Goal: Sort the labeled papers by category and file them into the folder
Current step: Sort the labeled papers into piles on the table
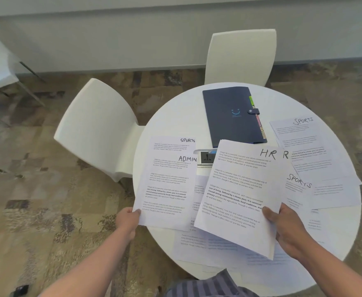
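Two hands are occupied above the round white table [165,116], which serves as the reference for all positions below. The left hand [126,220], at the table's near-left edge, pinches the bottom corner of a sheaf of papers [169,189]; the top sheet carries the word ADMIN, and a sheet headed SPORTS projects behind it. The right hand [285,227], over the near-right part of the table, grips the lower right edge of the HR sheets [238,196], thumb on top and fingers curled beneath; a second sheet showing an "R" sits behind the first.

The dark blue folder [229,116] lies flat at the table's far side, flap fastened, with coloured tabs along its right edge. A small device [205,157] rests at the table's centre, just nearer than the folder and partly covered by the held papers.

Loose sheets [317,159] marked SPORTS are spread on the table's right side, overlapping. More printed sheets [197,243] lie on the near part of the table beneath the held stacks; their labels cannot be read.

Two white chairs [98,123] stand at the table's left and far sides.
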### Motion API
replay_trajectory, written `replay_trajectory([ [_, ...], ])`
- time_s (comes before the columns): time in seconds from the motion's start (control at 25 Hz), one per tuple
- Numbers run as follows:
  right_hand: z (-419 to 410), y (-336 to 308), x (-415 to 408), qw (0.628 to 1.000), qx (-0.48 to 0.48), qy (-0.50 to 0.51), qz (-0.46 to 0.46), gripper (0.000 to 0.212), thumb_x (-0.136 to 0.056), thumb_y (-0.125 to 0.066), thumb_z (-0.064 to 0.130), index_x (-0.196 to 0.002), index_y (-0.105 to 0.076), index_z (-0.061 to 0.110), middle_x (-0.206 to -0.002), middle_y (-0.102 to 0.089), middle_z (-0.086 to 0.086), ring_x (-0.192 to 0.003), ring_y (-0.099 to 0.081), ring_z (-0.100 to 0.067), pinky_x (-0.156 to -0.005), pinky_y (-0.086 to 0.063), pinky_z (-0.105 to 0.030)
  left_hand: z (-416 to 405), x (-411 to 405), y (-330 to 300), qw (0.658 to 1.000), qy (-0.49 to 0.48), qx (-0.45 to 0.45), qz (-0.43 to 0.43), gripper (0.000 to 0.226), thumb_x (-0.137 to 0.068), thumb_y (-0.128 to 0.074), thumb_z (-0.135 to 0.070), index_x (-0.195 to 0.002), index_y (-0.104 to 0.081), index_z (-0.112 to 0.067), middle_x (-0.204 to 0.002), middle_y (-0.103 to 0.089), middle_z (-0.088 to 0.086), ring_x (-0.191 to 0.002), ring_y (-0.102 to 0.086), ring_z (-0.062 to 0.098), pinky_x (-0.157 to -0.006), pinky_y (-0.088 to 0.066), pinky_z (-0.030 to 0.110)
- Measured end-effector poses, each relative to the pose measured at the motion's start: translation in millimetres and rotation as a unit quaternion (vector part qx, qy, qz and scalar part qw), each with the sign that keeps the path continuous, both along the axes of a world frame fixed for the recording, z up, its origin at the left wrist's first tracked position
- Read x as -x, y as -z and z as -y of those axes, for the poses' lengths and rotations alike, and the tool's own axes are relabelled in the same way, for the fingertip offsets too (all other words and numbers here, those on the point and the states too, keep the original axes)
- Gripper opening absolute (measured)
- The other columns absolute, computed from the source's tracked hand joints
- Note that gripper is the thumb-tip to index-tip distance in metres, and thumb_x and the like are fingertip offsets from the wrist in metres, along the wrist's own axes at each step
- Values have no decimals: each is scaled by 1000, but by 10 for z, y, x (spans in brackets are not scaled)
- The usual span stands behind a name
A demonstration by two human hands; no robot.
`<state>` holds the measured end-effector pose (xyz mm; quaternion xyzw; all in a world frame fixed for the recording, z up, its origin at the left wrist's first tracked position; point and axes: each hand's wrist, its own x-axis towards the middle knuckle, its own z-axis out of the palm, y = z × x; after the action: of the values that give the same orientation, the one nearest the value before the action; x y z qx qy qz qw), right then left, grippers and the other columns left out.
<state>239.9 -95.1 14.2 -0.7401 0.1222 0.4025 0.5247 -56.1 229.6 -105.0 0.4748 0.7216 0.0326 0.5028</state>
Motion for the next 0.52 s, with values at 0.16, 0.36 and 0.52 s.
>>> replay_trajectory([
  [0.16, -15, -24, -20, 1000, 0, 12, 1, 25, -104, -57, 9, -120, -67, 24, -119, -76, 0, -109, -71, -31, -99, -53, -58, -220, -66, 21, 999, -32, -16, 31, 12, -99, -61, -11, -88, -65, -11, -100, -70, 14, -85, -61, 31, -71, -50, 40],
  [0.36, 30, -21, -55, 1000, 20, 18, 4, 24, -103, -59, 11, -119, -69, 26, -115, -78, 2, -110, -71, -32, -102, -50, -63, -594, -338, -20, 997, -32, -70, 28, 14, -98, -62, -11, -85, -65, -15, -103, -70, 13, -91, -64, 30, -79, -55, 43],
  [0.52, 87, -6, -64, 999, 18, 30, 2, 25, -103, -59, 11, -119, -69, 27, -116, -78, 4, -113, -70, -31, -107, -46, -63, -876, -575, -111, 994, -13, -99, 45, 9, -99, -59, -4, -98, -67, -2, -101, -68, 14, -91, -61, 30, -83, -55, 41],
])
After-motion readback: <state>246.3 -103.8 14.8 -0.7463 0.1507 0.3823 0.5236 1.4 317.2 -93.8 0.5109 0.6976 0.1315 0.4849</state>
